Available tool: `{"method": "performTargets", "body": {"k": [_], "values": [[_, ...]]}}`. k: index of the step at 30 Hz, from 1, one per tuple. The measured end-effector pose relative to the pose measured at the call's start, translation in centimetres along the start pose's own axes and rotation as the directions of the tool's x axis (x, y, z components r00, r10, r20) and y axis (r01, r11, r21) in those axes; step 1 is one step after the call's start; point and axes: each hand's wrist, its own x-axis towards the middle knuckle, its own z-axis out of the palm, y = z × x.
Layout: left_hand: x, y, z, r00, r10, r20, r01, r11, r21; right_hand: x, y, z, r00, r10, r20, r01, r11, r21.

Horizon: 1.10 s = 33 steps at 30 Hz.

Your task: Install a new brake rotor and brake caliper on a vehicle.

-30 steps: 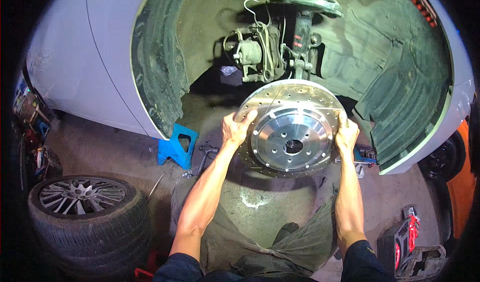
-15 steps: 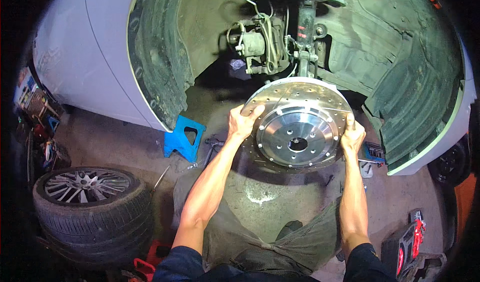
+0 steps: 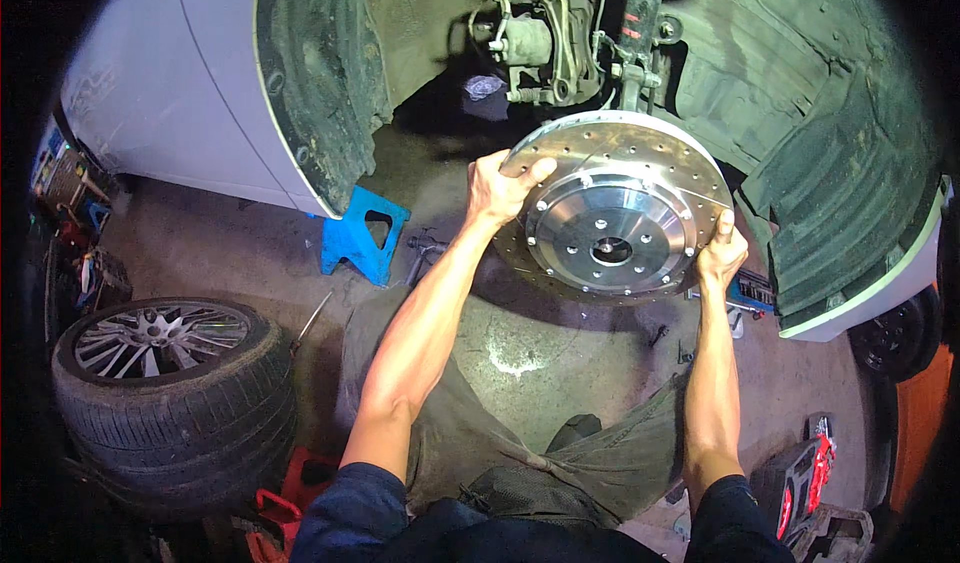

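Observation:
A large drilled brake disc (image 3: 650,158) with a shiny silver centre faces up toward me, slightly tilted, in front of the open wheel arch. My left hand (image 3: 498,188) grips its left edge, thumb on the face. My right hand (image 3: 720,248) holds the right edge, fingers wrapped round it. Behind the disc are a brake caliper (image 3: 525,43), hung on a wire hook, and the suspension strut (image 3: 633,18). Part of the strut's lower end is hidden by the disc.
A white car body (image 3: 170,73) surrounds the dark arch liner (image 3: 830,243). A blue jack stand (image 3: 355,238) stands below at left. A wheel with tyre (image 3: 170,423) lies at lower left, near red metal objects (image 3: 290,503). A red-and-black case (image 3: 800,483) sits at lower right.
Over the last second the disc and both my hands have moved rightward and a little higher in view, while the grip stays the same. The view has also shifted slightly.

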Motion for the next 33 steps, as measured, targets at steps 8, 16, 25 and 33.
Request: {"method": "performTargets", "body": {"k": [8,16,25,33], "values": [[0.8,-1.1,0.5,0.997,0.069,-0.04,-0.069,0.997,-0.016,-0.6,-0.5,-0.4,0.999,-0.046,-0.019,0.048,0.996,0.074],[1.3,-0.1,0.3,0.992,0.129,-0.003,-0.129,0.99,-0.05,-1.4,1.1,0.8,0.995,-0.027,-0.1,0.042,0.988,0.147],[2.1,0.6,-0.2,0.98,0.197,0.008,-0.198,0.98,0.02,-1.6,2.2,2.5,0.991,-0.014,-0.134,0.046,0.971,0.235],[3.4,-0.8,0.3,0.959,0.274,-0.07,-0.259,0.949,0.179,-0.3,3.1,4.4,0.98,-0.034,-0.194,0.088,0.957,0.277]]}}
